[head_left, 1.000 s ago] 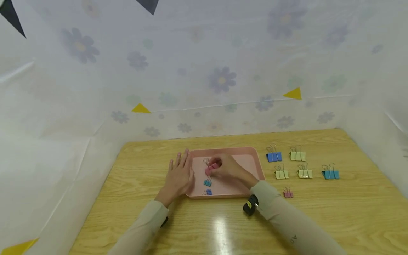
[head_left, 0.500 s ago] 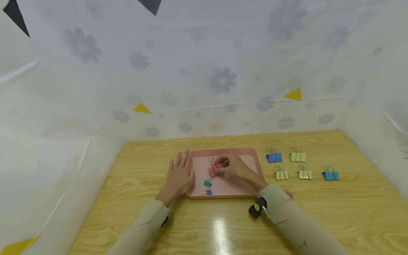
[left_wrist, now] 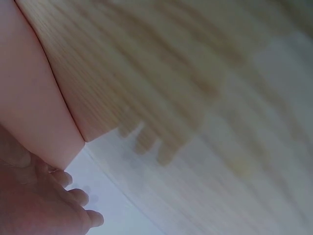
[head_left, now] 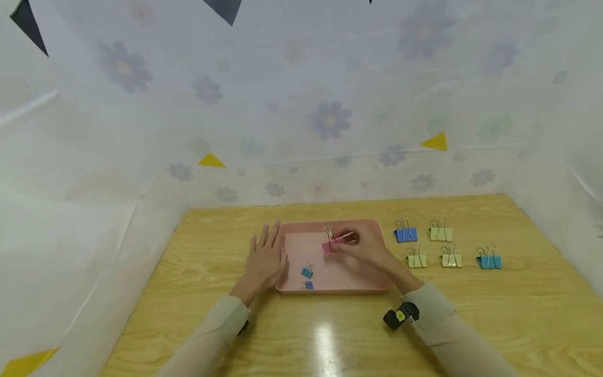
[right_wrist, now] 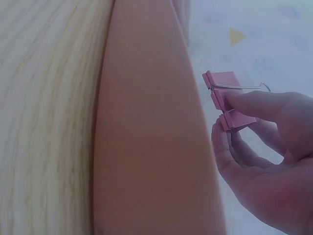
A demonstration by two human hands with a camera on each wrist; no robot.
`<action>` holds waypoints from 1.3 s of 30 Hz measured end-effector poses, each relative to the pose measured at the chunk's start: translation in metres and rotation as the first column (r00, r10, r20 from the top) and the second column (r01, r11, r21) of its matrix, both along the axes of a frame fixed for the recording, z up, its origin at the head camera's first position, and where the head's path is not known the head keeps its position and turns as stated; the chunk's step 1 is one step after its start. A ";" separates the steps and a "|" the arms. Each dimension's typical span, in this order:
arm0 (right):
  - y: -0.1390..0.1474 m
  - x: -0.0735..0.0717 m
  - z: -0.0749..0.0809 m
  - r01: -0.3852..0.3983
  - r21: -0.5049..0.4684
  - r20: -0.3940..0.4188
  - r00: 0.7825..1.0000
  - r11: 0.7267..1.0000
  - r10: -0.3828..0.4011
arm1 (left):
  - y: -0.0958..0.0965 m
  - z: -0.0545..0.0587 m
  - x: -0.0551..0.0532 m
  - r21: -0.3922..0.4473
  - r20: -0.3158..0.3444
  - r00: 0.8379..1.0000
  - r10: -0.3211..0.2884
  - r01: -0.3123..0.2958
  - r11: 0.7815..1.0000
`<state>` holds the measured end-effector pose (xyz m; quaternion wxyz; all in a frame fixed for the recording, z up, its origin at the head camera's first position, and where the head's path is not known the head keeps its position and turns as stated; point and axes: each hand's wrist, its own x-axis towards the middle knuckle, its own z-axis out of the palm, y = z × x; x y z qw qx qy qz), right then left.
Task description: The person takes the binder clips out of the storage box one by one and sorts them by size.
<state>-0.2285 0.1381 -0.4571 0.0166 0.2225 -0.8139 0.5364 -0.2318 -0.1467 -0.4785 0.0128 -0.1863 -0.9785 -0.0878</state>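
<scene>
Between the thumb and fingers of my right hand [head_left: 365, 247] a pink binder clip [head_left: 328, 246] is pinched, held over the pink tray [head_left: 348, 285]. The right wrist view shows the pink clip [right_wrist: 226, 81] with one wire handle sticking out past the thumb. My left hand [head_left: 265, 262] lies with straight fingers along the tray's left rim, holding nothing. In the tray's front left part lie a small teal binder clip [head_left: 307, 272] and a small blue binder clip [head_left: 308, 285].
On the wooden table [head_left: 301, 335], right of the tray, stand a large blue binder clip [head_left: 406, 234], several pale yellow binder clips [head_left: 440, 234] and a teal one [head_left: 489, 262]. A white flowered sheet [head_left: 282, 104] encloses the table at the back and sides.
My right hand has moved rightward across the tray, carrying the pink clip. Its forearm now covers most of the small pink clip on the table. My left hand has stayed put.
</scene>
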 end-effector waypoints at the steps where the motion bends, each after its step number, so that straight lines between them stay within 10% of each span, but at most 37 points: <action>1: 0.003 0.001 0.001 -0.007 -0.017 -0.006 1.000 1.000 0.007 | 0.000 -0.001 0.000 0.001 -0.001 1.000 0.000 0.000 1.000; 19: 0.066 0.035 0.021 0.120 -0.010 0.078 0.990 0.993 -0.119 | 0.003 -0.001 0.003 -0.036 -0.009 1.000 0.006 -0.006 0.999; 39: 0.134 0.061 0.033 0.316 0.091 -0.028 0.949 0.944 -0.315 | -0.002 0.003 0.005 -0.048 -0.011 1.000 -0.024 0.023 0.999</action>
